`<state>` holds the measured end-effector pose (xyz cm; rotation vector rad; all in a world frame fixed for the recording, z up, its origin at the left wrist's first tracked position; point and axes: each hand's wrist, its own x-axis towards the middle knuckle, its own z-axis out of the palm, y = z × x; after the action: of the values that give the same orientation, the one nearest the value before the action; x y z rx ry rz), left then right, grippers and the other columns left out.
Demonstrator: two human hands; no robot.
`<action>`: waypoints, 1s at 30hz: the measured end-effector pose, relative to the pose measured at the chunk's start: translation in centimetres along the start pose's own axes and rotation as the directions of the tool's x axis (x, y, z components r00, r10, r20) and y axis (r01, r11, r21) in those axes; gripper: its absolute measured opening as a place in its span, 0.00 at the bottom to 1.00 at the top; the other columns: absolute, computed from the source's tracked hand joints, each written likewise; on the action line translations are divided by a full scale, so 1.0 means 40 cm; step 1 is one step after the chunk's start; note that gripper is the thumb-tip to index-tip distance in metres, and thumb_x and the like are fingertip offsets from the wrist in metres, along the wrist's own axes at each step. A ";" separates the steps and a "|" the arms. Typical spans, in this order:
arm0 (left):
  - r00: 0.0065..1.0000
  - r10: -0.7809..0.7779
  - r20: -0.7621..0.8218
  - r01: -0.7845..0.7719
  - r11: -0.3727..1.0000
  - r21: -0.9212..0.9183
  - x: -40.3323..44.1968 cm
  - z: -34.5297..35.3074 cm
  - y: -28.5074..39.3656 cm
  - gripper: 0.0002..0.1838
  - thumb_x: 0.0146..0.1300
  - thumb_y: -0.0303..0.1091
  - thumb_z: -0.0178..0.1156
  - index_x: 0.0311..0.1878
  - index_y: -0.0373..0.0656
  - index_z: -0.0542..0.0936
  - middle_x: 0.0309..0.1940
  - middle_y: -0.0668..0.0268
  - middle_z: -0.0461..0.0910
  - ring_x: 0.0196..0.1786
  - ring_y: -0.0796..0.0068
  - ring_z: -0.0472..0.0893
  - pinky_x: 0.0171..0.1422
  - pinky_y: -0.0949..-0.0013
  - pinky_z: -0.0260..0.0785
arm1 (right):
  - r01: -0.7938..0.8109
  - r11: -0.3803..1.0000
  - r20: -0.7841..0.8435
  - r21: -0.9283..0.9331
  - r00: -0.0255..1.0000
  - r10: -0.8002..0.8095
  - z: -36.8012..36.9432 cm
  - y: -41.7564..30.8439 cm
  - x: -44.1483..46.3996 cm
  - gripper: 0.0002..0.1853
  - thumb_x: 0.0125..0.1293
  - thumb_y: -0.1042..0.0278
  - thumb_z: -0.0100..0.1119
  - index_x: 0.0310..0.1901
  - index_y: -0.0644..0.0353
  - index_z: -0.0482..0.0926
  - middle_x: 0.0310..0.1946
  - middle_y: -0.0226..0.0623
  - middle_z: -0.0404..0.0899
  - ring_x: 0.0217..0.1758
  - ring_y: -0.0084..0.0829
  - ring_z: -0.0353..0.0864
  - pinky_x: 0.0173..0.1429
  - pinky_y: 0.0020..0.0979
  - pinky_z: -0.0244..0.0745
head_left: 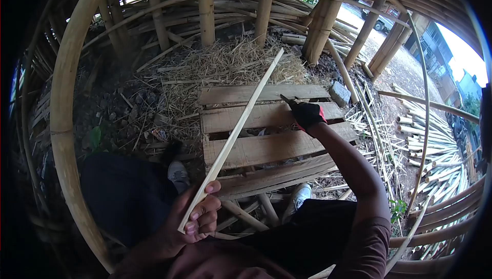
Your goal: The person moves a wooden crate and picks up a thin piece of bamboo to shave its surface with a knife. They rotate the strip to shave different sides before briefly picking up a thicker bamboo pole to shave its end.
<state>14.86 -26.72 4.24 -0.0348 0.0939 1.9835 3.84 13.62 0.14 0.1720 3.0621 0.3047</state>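
Observation:
A long, pale bamboo strip (237, 130) slants up and away from my left hand (197, 210), whose bare fingers are wrapped round its lower end. Its far tip rises above the back of a slatted wooden bench (251, 151). My right hand (308, 116), in a black and red glove, is closed over the right side of the bench. From it a dark, narrow blade (288, 99) points to the upper left, apparently a knife; its handle is hidden in the glove. Strip and blade are apart.
Bamboo shavings (230, 61) heap behind the bench. A grey block (339, 93) sits at its back right corner. A thick bamboo pole (62, 125) rises at left, and cut bamboo poles (435, 151) lie piled at right. My shoes (300, 197) flank the bench's near side.

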 end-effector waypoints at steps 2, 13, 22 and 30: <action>1.000 0.010 0.025 -0.010 1.000 0.006 0.000 -0.003 0.006 0.14 0.79 0.42 0.32 0.45 0.47 0.66 0.15 0.69 0.69 0.08 0.79 0.67 0.11 0.78 0.53 | 0.024 1.000 -0.057 -0.014 0.998 -0.025 0.014 0.006 -0.002 0.24 0.69 0.63 0.45 0.67 0.44 0.67 0.44 0.40 0.84 0.44 0.41 0.85 0.43 0.44 0.79; 0.998 0.049 -0.051 -0.047 0.998 0.040 -0.006 -0.006 0.013 0.14 0.79 0.44 0.31 0.44 0.48 0.65 0.14 0.70 0.68 0.08 0.79 0.67 0.12 0.78 0.53 | 0.048 0.976 -0.352 0.212 0.935 0.030 0.051 0.051 0.001 0.13 0.70 0.60 0.47 0.51 0.50 0.76 0.34 0.42 0.84 0.36 0.45 0.85 0.36 0.46 0.77; 0.994 0.023 -0.110 -0.007 0.990 0.138 0.002 -0.006 0.002 0.16 0.79 0.46 0.31 0.42 0.51 0.66 0.13 0.75 0.66 0.07 0.83 0.63 0.12 0.79 0.50 | 0.085 0.978 -0.422 -0.191 0.892 -0.160 0.040 0.055 0.004 0.15 0.67 0.64 0.50 0.54 0.50 0.77 0.26 0.38 0.79 0.28 0.40 0.82 0.27 0.41 0.75; 0.974 0.025 -0.226 0.023 0.979 0.204 0.007 0.001 -0.008 0.15 0.79 0.47 0.32 0.42 0.52 0.67 0.12 0.76 0.65 0.07 0.84 0.62 0.12 0.79 0.49 | 0.329 0.895 -0.341 -0.300 0.840 -0.423 0.051 0.064 0.061 0.17 0.69 0.65 0.49 0.58 0.47 0.76 0.32 0.38 0.80 0.32 0.38 0.82 0.34 0.36 0.76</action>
<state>15.06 -26.34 4.24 -0.1285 0.4476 1.9549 1.83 16.80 -1.48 -0.5785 3.3051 0.7436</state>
